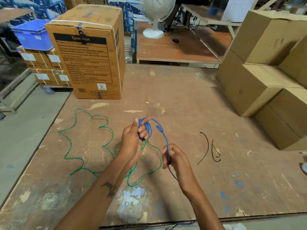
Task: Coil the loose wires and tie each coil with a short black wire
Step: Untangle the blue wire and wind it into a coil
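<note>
I'm looking down on the plywood table (182, 100); my left hand (132, 138) is raised over it, fingers curled around a small coil of blue wire (146, 128), the loops bunched between thumb and fingers; the blue tail (163, 135) arcs out to the right and runs down into my right hand (174, 158), which is closed in a pinch on it; a dark strand hangs from that same grip, though I can't tell exactly what it is; the green wire (74, 143) sprawls loose on the table to the left and under my forearms; two short black wires (207, 148) lie to the right, well apart from both hands; a printed carton (89, 57) stands at the back left, plain brown boxes (259, 77) stacked on the right.
</note>
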`<action>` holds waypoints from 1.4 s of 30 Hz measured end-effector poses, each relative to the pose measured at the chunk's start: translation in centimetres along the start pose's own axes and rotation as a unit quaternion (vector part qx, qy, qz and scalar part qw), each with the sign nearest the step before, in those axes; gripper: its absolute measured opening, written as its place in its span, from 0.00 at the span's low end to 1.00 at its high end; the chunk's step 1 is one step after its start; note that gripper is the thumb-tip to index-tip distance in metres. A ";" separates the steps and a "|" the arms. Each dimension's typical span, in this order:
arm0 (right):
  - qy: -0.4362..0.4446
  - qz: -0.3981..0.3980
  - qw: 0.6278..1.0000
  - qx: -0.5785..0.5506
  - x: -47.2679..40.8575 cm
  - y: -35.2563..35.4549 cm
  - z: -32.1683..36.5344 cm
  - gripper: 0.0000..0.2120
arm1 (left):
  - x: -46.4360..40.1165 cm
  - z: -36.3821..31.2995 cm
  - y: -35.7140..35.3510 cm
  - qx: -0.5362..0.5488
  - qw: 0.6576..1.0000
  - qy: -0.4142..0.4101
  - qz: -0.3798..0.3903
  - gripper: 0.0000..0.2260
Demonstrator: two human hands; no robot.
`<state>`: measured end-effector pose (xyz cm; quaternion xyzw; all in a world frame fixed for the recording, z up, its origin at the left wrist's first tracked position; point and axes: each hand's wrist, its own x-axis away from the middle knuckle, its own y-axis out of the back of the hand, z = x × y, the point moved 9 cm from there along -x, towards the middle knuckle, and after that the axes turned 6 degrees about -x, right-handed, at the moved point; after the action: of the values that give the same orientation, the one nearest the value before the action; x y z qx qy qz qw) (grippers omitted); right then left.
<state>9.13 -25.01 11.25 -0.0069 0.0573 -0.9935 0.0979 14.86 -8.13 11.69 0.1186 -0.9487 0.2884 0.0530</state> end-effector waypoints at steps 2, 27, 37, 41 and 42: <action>0.026 -0.074 0.996 0.038 0.1 1.0 0.9 0.08 | 0.0 0.2 0.3 0.020 1.000 0.010 -0.009 0.20; -0.008 -0.050 0.998 -0.023 -1.1 2.1 -0.3 0.14 | -4.7 -0.3 1.8 -0.037 0.995 -0.012 -0.088 0.20; 0.106 -0.292 0.913 0.266 -0.6 7.8 3.1 0.09 | -3.4 -0.2 0.5 0.111 0.989 0.093 -0.011 0.20; 0.093 -0.291 0.888 0.344 -1.4 7.9 2.7 0.19 | -2.1 -0.9 -0.5 0.155 0.979 0.127 0.033 0.18; 0.090 -0.271 0.889 0.358 -1.6 7.2 2.4 0.23 | -1.9 -1.2 -0.9 0.156 0.979 0.128 0.040 0.18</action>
<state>12.18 -32.02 12.81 0.1026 -0.2980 -0.9308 -0.1848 16.95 -7.81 12.81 0.0493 -0.8815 0.4472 0.1434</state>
